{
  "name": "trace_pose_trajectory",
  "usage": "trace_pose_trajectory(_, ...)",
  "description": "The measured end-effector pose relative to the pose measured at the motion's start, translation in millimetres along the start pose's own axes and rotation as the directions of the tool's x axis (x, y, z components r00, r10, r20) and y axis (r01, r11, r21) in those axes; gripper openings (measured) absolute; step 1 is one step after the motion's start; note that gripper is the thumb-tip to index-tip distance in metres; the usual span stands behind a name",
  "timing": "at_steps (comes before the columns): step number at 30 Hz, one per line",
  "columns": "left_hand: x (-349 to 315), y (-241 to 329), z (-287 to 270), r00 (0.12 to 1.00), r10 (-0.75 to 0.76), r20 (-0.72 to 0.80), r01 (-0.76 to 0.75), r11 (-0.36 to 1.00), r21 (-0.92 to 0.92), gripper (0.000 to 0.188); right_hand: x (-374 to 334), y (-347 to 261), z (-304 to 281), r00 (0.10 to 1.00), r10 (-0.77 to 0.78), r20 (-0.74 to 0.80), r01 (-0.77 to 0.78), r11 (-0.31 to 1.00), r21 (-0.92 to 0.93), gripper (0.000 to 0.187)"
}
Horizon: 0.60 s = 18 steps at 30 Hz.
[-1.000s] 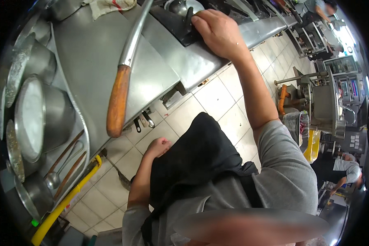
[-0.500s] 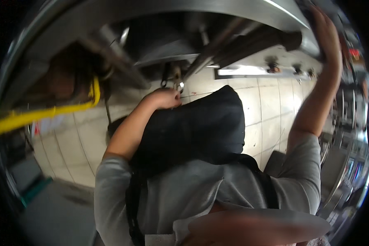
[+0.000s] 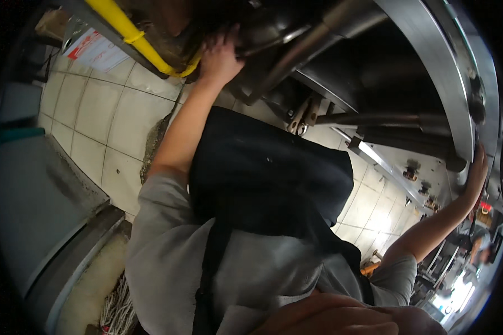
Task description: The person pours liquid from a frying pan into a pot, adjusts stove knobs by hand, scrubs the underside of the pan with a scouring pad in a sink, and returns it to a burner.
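I am bent low, looking under a steel counter (image 3: 430,67). My left hand (image 3: 218,56) reaches up into the dark space beneath it, next to a yellow pipe (image 3: 134,39). Its fingers press against dark metal parts and are partly hidden. My right hand (image 3: 476,173) is stretched out far right, with its fingers curled over the counter's rim. My black apron (image 3: 262,173) and grey shirt (image 3: 173,257) fill the middle of the view.
Steel pipes (image 3: 385,120) and a small metal clip (image 3: 297,118) hang under the counter. The floor is pale tile (image 3: 95,117) with a dirty patch. A grey steel unit (image 3: 33,206) stands at left and a mop head (image 3: 117,312) lies below. Another person (image 3: 478,248) is far right.
My view has dropped from above the counter to beneath it. My left hand has risen from near my apron to the underside by the yellow pipe. My right hand stays on the counter's edge.
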<state>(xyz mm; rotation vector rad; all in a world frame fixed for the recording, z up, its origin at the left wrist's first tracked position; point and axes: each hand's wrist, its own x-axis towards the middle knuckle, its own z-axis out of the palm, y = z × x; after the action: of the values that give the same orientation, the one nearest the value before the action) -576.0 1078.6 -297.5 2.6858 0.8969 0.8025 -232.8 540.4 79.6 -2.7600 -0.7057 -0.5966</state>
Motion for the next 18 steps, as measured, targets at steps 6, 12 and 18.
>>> trace_pose_trajectory(6,18.5,-8.7,41.2,0.960,0.076,-0.270,-0.184,0.897,-0.403,0.071,9.4,23.3,-2.3,0.998,-0.031,0.052,0.033,0.999,-0.039,0.058)
trace_pose_trajectory(12,84.2,3.3,21.5,0.911,-0.106,-0.399,-0.134,0.838,-0.529,0.048,-0.5,10.6,1.3,0.997,-0.013,0.073,0.010,0.999,0.052,0.056)
trace_pose_trajectory(18,167.9,-25.1,102.5,0.925,-0.285,-0.249,-0.143,0.346,-0.927,0.034,5.0,0.2,3.9,0.999,-0.037,0.033,0.034,0.995,0.091,0.054)
